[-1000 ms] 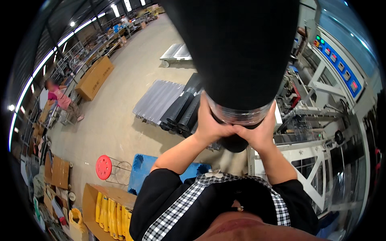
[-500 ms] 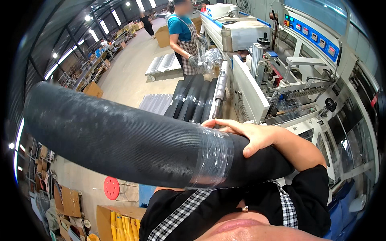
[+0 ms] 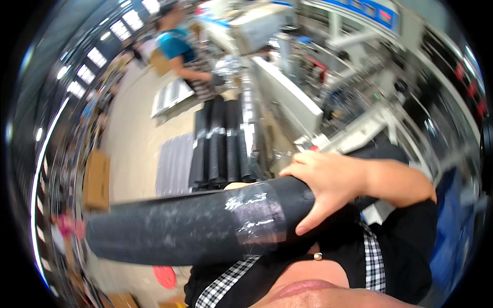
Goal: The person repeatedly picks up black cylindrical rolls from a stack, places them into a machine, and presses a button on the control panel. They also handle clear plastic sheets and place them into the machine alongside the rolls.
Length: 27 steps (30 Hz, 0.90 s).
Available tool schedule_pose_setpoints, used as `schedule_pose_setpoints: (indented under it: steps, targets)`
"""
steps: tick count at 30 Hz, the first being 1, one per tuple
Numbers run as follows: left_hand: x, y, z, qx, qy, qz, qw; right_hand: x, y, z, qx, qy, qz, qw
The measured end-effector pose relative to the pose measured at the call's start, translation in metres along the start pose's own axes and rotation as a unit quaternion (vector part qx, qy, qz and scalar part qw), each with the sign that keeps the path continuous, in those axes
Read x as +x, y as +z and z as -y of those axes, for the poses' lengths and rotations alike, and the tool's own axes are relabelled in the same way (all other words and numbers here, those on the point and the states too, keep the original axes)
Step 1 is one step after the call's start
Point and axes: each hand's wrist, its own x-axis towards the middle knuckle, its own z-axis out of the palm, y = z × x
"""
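Black roll (image 3: 164, 231) across the chest, right hand (image 3: 334, 182) clasped over it

Roll lies nearly level in front of the wearer's upper body, its left end reaching out over the floor (image 3: 131, 123). A band of clear wrap (image 3: 257, 218) circles it just left of the right hand.

Right hand: curved firmly over the roll, thumb on the near side, fingers spread over the top and far side. Left hand (image 3: 240, 186): only a sliver of skin, apparently its fingers, at the roll's upper edge beside the wrap; the rest is hidden, so its grip cannot be told.

Beyond the roll: several black tubes (image 3: 218, 149) side by side, with grey sheets (image 3: 174, 159) to their left. A co-worker (image 3: 177, 49) in a teal top stands past the tubes, blurred. To the right, a white machine (image 3: 290, 97) with a blue control panel (image 3: 367, 11). Lower left: a red stool (image 3: 165, 276), partly covered by the roll; farther up, a cardboard box (image 3: 96, 179).
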Motion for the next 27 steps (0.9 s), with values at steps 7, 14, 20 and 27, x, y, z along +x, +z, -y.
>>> schedule_pose_setpoints:
  steps: [7,14,20,27]
  targets:
    - [0.079,0.055,0.081,-0.046,-0.178,0.210,0.960,-0.046,0.003,-0.019,0.044,0.212,-0.022,0.976]
    - [0.068,0.203,0.174,-0.082,-0.336,0.431,0.833,-0.174,0.029,-0.036,0.217,0.280,-0.186,0.916]
    - [0.002,0.339,0.254,-0.059,-0.431,0.577,0.691,-0.314,0.081,-0.029,0.360,0.401,-0.259,0.802]
    - [-0.065,0.439,0.322,0.010,-0.487,0.709,0.510,-0.452,0.174,0.027,0.152,0.635,-0.359,0.667]
